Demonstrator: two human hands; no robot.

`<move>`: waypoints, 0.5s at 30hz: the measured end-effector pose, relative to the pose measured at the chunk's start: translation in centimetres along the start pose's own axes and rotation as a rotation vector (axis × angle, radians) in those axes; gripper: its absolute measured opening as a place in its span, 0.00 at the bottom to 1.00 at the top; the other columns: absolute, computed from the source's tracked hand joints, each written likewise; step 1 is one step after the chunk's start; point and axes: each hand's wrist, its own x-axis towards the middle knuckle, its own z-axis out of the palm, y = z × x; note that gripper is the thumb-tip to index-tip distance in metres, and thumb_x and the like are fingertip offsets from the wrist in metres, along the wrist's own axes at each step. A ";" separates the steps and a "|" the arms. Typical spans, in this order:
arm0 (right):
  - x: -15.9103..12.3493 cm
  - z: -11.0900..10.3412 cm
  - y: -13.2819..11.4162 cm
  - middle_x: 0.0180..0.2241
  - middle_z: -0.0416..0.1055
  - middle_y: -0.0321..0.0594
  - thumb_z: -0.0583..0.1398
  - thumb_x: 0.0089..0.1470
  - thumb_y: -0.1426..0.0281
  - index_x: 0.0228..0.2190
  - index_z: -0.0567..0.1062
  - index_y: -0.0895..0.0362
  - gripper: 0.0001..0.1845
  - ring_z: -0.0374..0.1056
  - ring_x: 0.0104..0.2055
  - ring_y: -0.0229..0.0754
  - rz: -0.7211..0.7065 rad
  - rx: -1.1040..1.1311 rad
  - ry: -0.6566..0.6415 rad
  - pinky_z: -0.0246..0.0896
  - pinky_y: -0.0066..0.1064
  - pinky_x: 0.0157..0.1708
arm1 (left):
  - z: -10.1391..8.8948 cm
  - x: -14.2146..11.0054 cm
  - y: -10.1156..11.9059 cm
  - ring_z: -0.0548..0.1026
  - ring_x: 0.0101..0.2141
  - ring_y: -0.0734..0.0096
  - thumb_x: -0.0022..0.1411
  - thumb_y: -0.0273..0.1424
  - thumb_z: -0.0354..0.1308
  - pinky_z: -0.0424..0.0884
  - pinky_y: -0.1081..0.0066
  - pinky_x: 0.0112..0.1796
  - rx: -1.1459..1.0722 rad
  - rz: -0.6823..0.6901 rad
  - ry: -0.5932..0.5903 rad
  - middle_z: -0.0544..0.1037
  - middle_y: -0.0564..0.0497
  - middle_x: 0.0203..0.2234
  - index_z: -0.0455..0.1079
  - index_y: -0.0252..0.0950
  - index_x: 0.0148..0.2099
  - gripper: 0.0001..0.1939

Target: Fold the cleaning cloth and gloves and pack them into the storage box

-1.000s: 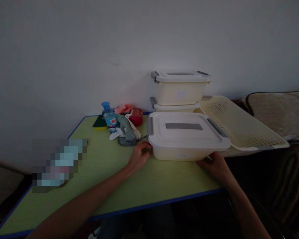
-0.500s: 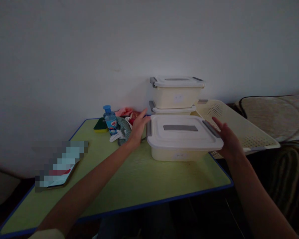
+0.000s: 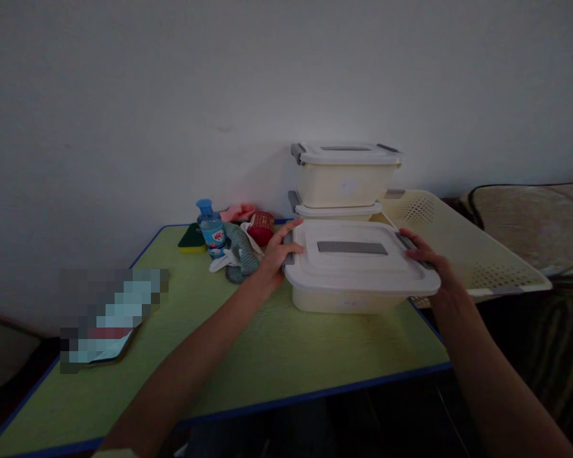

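Observation:
A cream storage box with a white lid and a grey handle strip stands on the table in front of me. My left hand is closed around its left end at the grey latch, with fingers over the lid's edge. At the opposite end my right hand holds the right latch side, fingers on top and palm against the side. Behind it, a smaller lidded box rests on another lidded box, which is mostly hidden.
The green table has a blue edge. Left of the boxes are a blue bottle, a sponge, a grey-green cloth and a red container. A pixelated phone lies farther left. A cream basket sits at right.
Both hands have closed onto the ends of the front box, from resting open beside it. In the view, the box and surroundings sit slightly differently.

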 end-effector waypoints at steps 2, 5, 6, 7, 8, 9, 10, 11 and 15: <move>0.0 0.1 0.2 0.34 0.73 0.28 0.64 0.26 0.75 0.31 0.75 0.47 0.22 0.66 0.23 0.34 0.003 0.016 0.022 0.61 0.23 0.17 | 0.2 -0.1 0.0 0.70 0.30 0.73 0.33 0.19 0.58 0.66 0.76 0.28 -0.015 0.002 0.010 0.75 0.55 0.35 0.70 0.39 0.47 0.32; -0.2 0.1 0.6 0.36 0.74 0.28 0.63 0.27 0.75 0.32 0.75 0.46 0.23 0.67 0.24 0.35 -0.005 0.045 0.054 0.63 0.24 0.19 | 0.4 -0.1 0.0 0.70 0.30 0.73 0.33 0.20 0.57 0.65 0.76 0.27 -0.022 0.004 0.014 0.74 0.55 0.34 0.70 0.38 0.46 0.32; -0.2 0.1 0.7 0.37 0.74 0.28 0.63 0.28 0.74 0.32 0.75 0.46 0.23 0.68 0.26 0.35 -0.016 0.052 0.065 0.64 0.24 0.20 | 0.4 -0.2 0.1 0.69 0.30 0.73 0.32 0.20 0.57 0.65 0.76 0.27 -0.023 0.000 0.014 0.73 0.55 0.34 0.69 0.38 0.46 0.32; -0.3 0.0 0.9 0.37 0.74 0.29 0.62 0.29 0.74 0.33 0.75 0.45 0.23 0.69 0.27 0.37 -0.032 0.052 0.074 0.65 0.25 0.21 | 0.5 -0.2 0.1 0.69 0.30 0.73 0.32 0.20 0.57 0.65 0.76 0.27 -0.025 -0.004 0.014 0.73 0.55 0.33 0.69 0.38 0.45 0.32; -0.3 -0.1 1.1 0.38 0.74 0.29 0.62 0.30 0.73 0.34 0.74 0.45 0.22 0.69 0.29 0.38 -0.050 0.045 0.079 0.66 0.26 0.22 | 0.5 -0.2 0.1 0.69 0.30 0.73 0.31 0.20 0.57 0.65 0.76 0.27 -0.030 -0.005 0.017 0.73 0.56 0.33 0.69 0.38 0.44 0.31; -0.3 -0.2 1.2 0.39 0.74 0.30 0.62 0.31 0.73 0.34 0.74 0.45 0.22 0.70 0.31 0.40 -0.064 0.035 0.080 0.67 0.28 0.24 | 0.6 -0.3 0.1 0.69 0.29 0.73 0.31 0.20 0.57 0.64 0.76 0.27 -0.037 -0.004 0.020 0.73 0.56 0.32 0.69 0.38 0.44 0.31; -0.3 -0.3 1.4 0.39 0.73 0.31 0.61 0.32 0.72 0.35 0.74 0.45 0.21 0.71 0.33 0.41 -0.081 0.021 0.075 0.68 0.29 0.26 | 0.6 -0.3 0.2 0.68 0.29 0.73 0.30 0.20 0.57 0.64 0.76 0.27 -0.045 -0.001 0.023 0.72 0.56 0.32 0.69 0.38 0.44 0.31; -0.2 -0.4 1.5 0.39 0.73 0.31 0.61 0.33 0.71 0.35 0.74 0.46 0.20 0.71 0.34 0.42 -0.093 0.008 0.071 0.69 0.31 0.28 | 0.7 -0.3 0.2 0.68 0.29 0.73 0.30 0.20 0.57 0.64 0.76 0.26 -0.052 0.002 0.026 0.72 0.56 0.32 0.68 0.38 0.43 0.31; 0.0 -0.6 1.7 0.38 0.74 0.33 0.60 0.35 0.71 0.32 0.74 0.46 0.16 0.71 0.38 0.46 -0.149 -0.019 0.052 0.71 0.36 0.34 | 0.9 -0.4 0.3 0.68 0.28 0.74 0.28 0.20 0.57 0.63 0.76 0.25 -0.066 -0.005 0.043 0.72 0.56 0.30 0.67 0.37 0.43 0.32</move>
